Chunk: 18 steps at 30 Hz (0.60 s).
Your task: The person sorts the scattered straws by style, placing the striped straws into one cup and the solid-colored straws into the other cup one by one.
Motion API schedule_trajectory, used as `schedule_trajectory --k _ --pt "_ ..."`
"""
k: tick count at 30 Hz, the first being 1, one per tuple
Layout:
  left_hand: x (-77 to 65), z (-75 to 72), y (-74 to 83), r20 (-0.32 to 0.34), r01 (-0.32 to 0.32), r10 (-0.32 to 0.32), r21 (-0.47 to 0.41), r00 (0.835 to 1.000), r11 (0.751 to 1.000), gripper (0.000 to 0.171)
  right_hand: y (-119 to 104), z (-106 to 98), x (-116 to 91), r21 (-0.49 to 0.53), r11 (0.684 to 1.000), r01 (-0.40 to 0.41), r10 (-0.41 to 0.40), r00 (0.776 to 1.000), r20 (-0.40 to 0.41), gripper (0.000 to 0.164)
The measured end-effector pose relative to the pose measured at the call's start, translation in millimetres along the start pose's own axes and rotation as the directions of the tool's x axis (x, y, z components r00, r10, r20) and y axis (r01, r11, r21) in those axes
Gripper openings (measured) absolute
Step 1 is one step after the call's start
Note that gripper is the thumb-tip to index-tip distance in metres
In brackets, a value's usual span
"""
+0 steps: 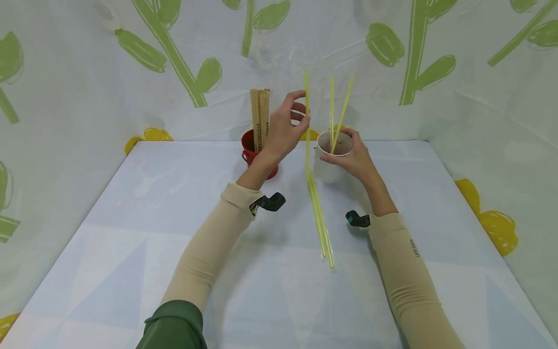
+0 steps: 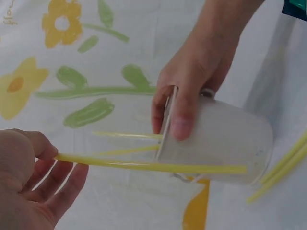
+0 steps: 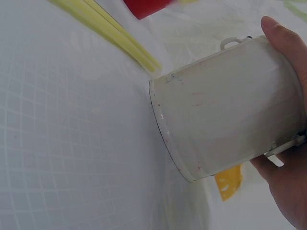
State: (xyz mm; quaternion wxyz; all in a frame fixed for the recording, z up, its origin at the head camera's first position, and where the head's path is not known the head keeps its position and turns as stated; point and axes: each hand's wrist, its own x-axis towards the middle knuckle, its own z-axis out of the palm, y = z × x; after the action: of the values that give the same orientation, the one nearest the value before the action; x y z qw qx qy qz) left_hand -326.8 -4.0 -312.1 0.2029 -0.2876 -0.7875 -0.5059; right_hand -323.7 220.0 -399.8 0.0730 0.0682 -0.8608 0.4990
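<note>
My left hand pinches a long yellow straw near its upper part, holding it upright just left of a white bucket. In the left wrist view that straw runs from the fingertips across the side of the bucket. My right hand grips the bucket at its rim, thumb on the near side and fingers over the far side. Two more yellow straws lean inside it. In the right wrist view the bucket's base faces the table.
Two yellow straws in clear wrappers lie on the table before the bucket. To the left stands a red bucket with paper-wrapped sticks, partly hidden behind the left wrist. A patterned cloth wall rises behind the table.
</note>
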Motion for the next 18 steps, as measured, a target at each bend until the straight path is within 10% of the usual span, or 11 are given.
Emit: schedule_trajectory --k 18 --pt "26.4 -1.5 35.6 -0.285 -0.115 0.079 -0.112 0.955 0.987 0.032 0.0 0.2 0.0 -0.004 1.0 -0.005 0.005 1.0 0.006 0.103"
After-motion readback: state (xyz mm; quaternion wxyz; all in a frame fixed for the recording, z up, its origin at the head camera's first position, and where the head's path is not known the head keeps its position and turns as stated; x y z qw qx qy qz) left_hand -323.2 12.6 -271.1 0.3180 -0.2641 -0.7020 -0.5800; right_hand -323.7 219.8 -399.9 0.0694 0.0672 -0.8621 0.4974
